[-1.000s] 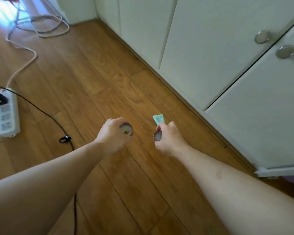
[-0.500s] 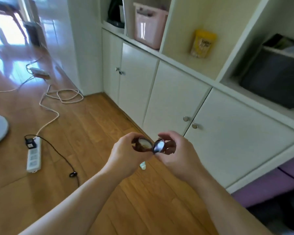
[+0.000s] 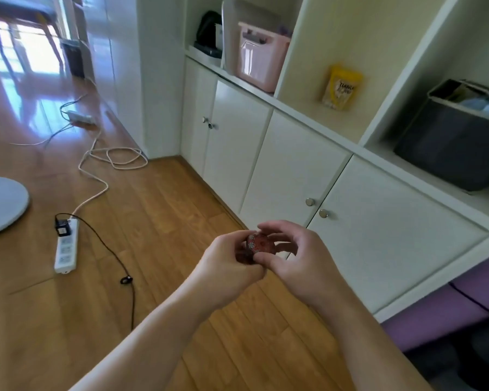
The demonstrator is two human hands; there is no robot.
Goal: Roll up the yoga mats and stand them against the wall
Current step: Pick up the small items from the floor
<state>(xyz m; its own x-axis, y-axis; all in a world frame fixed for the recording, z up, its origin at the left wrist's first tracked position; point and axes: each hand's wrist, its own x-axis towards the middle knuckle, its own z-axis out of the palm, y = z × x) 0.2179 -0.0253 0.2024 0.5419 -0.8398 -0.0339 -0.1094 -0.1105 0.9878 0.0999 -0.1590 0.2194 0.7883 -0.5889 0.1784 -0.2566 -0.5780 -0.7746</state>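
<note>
A: Both hands on something?
B: Yes. Left hand (image 3: 226, 266) and right hand (image 3: 297, 261) pinching one small red patterned case (image 3: 259, 244), grip curled round it at chest height, probably for closing it.
A: Any mat?
B: Maybe that purple strip (image 3: 463, 306) low on the right beside the white cabinet (image 3: 294, 176); hard to tell. Not yet handled.

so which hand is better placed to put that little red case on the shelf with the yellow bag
Right, probably. Both hands hold the red case, but the right hand is on the cabinet side, nearer the shelf with the yellow bag; the left hand would cross over.
</note>
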